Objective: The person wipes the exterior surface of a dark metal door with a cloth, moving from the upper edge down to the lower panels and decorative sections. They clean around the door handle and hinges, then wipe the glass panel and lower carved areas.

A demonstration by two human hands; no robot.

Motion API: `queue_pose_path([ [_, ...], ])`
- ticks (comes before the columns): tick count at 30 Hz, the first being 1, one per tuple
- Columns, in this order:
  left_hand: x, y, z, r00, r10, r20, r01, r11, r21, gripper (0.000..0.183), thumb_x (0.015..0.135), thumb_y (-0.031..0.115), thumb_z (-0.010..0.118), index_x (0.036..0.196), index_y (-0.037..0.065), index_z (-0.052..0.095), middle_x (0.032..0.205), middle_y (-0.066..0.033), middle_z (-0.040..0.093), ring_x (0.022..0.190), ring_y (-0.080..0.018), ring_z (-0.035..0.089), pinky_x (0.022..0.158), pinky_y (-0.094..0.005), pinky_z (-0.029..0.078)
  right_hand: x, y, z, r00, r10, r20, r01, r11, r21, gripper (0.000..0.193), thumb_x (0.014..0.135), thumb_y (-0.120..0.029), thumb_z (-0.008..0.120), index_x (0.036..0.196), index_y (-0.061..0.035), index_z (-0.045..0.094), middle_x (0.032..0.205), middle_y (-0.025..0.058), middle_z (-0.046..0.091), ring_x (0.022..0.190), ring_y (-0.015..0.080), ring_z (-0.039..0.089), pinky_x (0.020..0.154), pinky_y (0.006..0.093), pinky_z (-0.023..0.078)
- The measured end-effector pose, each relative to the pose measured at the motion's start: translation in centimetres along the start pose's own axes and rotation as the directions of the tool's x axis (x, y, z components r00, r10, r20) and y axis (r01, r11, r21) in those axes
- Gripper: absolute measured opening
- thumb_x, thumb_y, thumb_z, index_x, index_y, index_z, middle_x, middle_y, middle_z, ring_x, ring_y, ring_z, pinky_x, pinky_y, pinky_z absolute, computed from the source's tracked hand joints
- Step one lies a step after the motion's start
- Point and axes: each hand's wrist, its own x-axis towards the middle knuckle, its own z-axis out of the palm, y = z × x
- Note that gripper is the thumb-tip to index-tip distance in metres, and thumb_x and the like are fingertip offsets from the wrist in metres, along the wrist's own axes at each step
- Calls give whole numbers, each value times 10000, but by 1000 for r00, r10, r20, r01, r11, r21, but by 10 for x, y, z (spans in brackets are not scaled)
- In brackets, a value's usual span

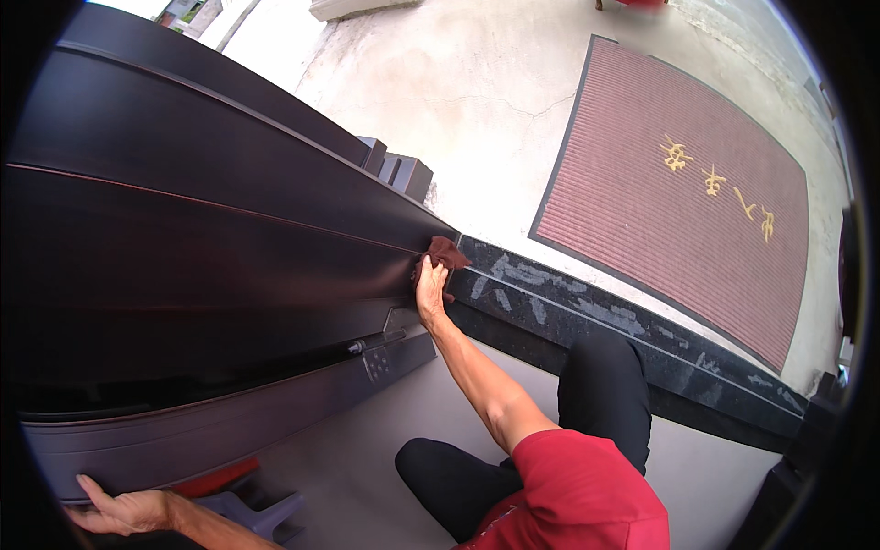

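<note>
My right hand (432, 291) is closed on a crumpled dark brown cloth (444, 252). It presses the cloth against the end of a large dark door panel (211, 238), right beside the black stone sill (559, 298). At the lower left, my left hand (124, 511) lies at the panel's brownish edge strip (229, 412), thumb spread away from the fingers. A slim metal rod fitting (378, 342) is fixed near the panel's edge, a little below my right hand.
A ribbed maroon mat (632, 165) with yellow characters lies on the pale concrete beyond the sill. Dark blocks (403, 172) stand behind the panel. Below the edge strip are a grey-purple plastic stool (257, 513) and something red (218, 478). My bent knees (603, 376) are close to the sill.
</note>
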Motion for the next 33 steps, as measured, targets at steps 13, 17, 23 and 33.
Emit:
queue_pose_path([
  [13,5,-12,2,913,399,89,-408,898,163,538,883,92,523,1361,-11,300,1348,-212,368,1139,-282,503,923,-385,504,-89,-3,-10,968,9,249,112,877,-468,299,864,-234,445,1044,-8,524,1101,237,496,1044,430,452,868,525,383],
  [17,4,-2,8,982,188,34,-182,976,-122,529,871,65,534,1343,-7,307,1349,-212,353,1131,-287,508,912,-378,518,-144,-55,-25,763,-537,361,635,729,-257,256,784,-128,534,1024,-40,513,1027,197,414,978,381,406,808,488,359],
  [23,3,12,11,995,99,28,-94,986,-140,577,870,81,530,1376,1,265,1320,-204,401,1121,-291,518,922,-393,505,-184,-131,-25,313,-831,460,893,422,154,349,663,-42,638,980,2,500,1025,226,374,961,383,397,866,485,348],
  [33,5,-10,0,964,262,44,-261,965,-21,379,866,107,576,1188,-68,483,1293,-208,384,1084,-280,540,857,-375,556,-93,-12,-33,911,-244,333,146,945,292,329,749,-39,621,1063,-19,526,1040,67,512,961,198,545,829,307,445],
])
